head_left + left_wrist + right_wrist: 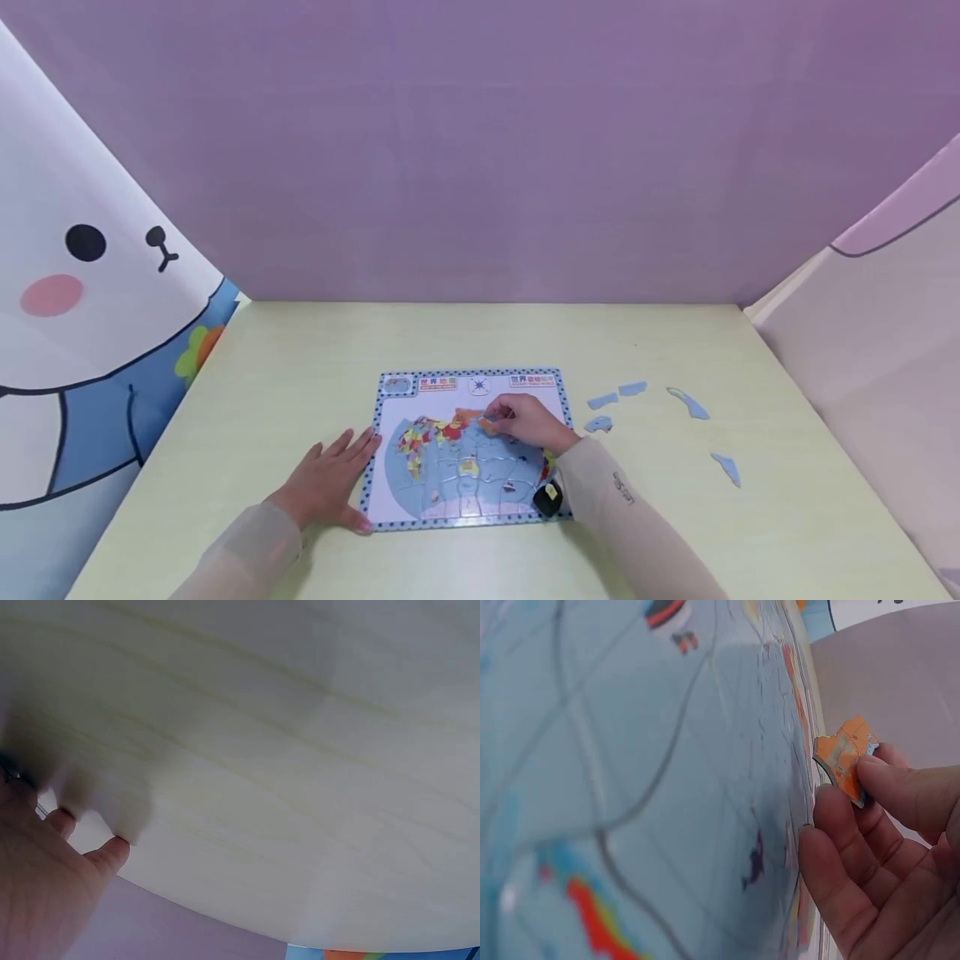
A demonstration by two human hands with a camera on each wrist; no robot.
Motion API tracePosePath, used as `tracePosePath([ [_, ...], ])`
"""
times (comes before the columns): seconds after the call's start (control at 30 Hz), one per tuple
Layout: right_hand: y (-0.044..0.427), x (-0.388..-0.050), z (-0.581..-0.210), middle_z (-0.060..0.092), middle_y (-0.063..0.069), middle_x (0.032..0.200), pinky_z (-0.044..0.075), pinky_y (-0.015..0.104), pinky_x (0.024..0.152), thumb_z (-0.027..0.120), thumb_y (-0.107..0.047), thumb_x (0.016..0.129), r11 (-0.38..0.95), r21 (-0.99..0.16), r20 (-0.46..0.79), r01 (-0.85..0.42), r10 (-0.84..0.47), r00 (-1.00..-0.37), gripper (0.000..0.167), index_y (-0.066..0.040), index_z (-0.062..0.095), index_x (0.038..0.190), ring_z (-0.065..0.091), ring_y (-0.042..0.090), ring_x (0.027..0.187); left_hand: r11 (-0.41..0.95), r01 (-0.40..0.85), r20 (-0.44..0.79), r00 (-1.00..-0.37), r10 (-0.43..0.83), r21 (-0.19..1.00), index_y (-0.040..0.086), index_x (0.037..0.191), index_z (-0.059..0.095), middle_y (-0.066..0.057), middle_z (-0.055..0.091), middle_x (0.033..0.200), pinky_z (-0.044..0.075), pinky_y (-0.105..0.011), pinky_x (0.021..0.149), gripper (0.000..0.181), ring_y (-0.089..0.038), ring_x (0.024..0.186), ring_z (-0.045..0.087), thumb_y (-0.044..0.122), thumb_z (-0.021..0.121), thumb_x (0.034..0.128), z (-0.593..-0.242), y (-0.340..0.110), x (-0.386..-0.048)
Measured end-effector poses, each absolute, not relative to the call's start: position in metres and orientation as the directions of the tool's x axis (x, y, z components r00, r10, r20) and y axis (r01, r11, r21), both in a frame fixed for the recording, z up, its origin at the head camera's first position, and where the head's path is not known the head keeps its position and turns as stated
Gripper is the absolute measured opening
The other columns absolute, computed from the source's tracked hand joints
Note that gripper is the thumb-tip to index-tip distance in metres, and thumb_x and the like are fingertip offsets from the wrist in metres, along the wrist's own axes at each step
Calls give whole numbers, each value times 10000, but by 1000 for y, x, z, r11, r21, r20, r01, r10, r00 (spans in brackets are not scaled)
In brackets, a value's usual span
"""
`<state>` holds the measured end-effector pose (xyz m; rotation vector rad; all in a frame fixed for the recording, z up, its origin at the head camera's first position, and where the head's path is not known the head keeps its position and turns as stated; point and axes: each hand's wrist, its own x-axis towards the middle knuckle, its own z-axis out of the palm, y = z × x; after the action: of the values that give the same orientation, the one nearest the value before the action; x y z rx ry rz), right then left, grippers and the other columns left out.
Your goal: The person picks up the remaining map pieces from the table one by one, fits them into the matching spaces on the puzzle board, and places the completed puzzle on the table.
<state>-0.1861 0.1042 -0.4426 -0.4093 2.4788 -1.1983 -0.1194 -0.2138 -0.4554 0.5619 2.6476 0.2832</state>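
A world map jigsaw puzzle [487, 471] lies on the table, with a white board and a blue dotted border. Thumb and fingers of my right hand [528, 421] pinch an orange puzzle piece [846, 759] over the upper middle of the map. In the right wrist view this piece is tilted and has a bit of blue at its edge. My left hand [324, 481] rests with spread fingers at the board's left edge, the thumb near its lower left corner. Only part of the left hand [45, 877] shows in the left wrist view.
Right of the board lie several loose blue puzzle pieces, among them a long one [688, 403] and a lone one [726, 469] nearer the front. A black wrist camera [548, 498] sits under the right forearm. A purple backdrop [480, 167] rises behind the table [315, 350].
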Motion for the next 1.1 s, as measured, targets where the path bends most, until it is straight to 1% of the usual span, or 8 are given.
tracePosePath([
  [0.23, 93, -196, -442, 578, -10, 804, 449, 249, 650, 635, 24, 883, 603, -783, -181, -156, -460, -869, 117, -45, 681, 965, 506, 141, 737, 907, 329, -357, -840, 409, 264, 31, 1483, 316, -147, 269, 1551, 160, -710, 1043, 1188, -436, 1409, 172, 603, 819, 572, -456, -220, -119],
  [0.37, 90, -202, -438, 571, -6, 794, 446, 251, 637, 620, 22, 894, 626, -770, -219, -127, -446, -868, 136, -69, 682, 974, 516, 146, 721, 900, 346, -343, -839, 423, 263, 26, 1479, 320, -153, 269, 1549, 175, -706, 1041, 1192, -437, 1407, 180, 627, 805, 571, -457, -219, -120],
  [0.47, 84, -206, -434, 572, 1, 808, 449, 260, 650, 616, 10, 900, 631, -768, -232, -113, -438, -868, 139, -81, 684, 980, 521, 156, 734, 900, 357, -338, -839, 427, 251, 27, 1480, 317, -151, 266, 1550, 186, -696, 1046, 1196, -433, 1408, 183, 634, 800, 570, -456, -218, -121],
  [0.6, 76, -209, -430, 575, 17, 840, 453, 278, 668, 603, 15, 909, 633, -766, -230, -112, -432, -872, 153, -79, 690, 992, 511, 171, 766, 893, 362, -330, -836, 438, 267, 22, 1478, 318, -160, 272, 1546, 184, -696, 1046, 1189, -433, 1406, 187, 616, 810, 572, -454, -214, -123],
  [0.7, 69, -210, -429, 599, 29, 886, 459, 281, 678, 596, 12, 918, 644, -755, -230, -120, -432, -872, 162, -76, 695, 1010, 509, 170, 780, 890, 356, -334, -833, 440, 285, 17, 1475, 320, -168, 275, 1543, 185, -703, 1040, 1189, -438, 1403, 190, 607, 817, 570, -454, -212, -123],
  [0.83, 60, -210, -429, 623, 52, 952, 480, 287, 692, 582, 23, 925, 637, -758, -207, -140, -438, -875, 178, -62, 695, 1033, 518, 171, 798, 901, 342, -357, -833, 422, 266, 32, 1480, 322, -145, 276, 1548, 202, -698, 1039, 1189, -428, 1406, 195, 623, 808, 569, -456, -214, -122],
  [0.97, 53, -212, -429, 617, 48, 954, 479, 295, 694, 566, 43, 926, 635, -758, -196, -146, -436, -878, 207, -71, 696, 1040, 514, 174, 812, 903, 345, -360, -833, 420, 255, 36, 1476, 334, -139, 291, 1543, 221, -699, 1029, 1191, -425, 1403, 207, 645, 797, 562, -457, -214, -121],
  [1.1, 49, -215, -428, 627, 39, 967, 486, 307, 738, 572, 50, 918, 660, -730, -194, -176, -446, -874, 216, -77, 699, 1037, 525, 171, 837, 900, 362, -349, -833, 429, 242, 36, 1471, 345, -136, 303, 1539, 239, -693, 1025, 1189, -418, 1401, 220, 659, 788, 560, -456, -214, -122],
])
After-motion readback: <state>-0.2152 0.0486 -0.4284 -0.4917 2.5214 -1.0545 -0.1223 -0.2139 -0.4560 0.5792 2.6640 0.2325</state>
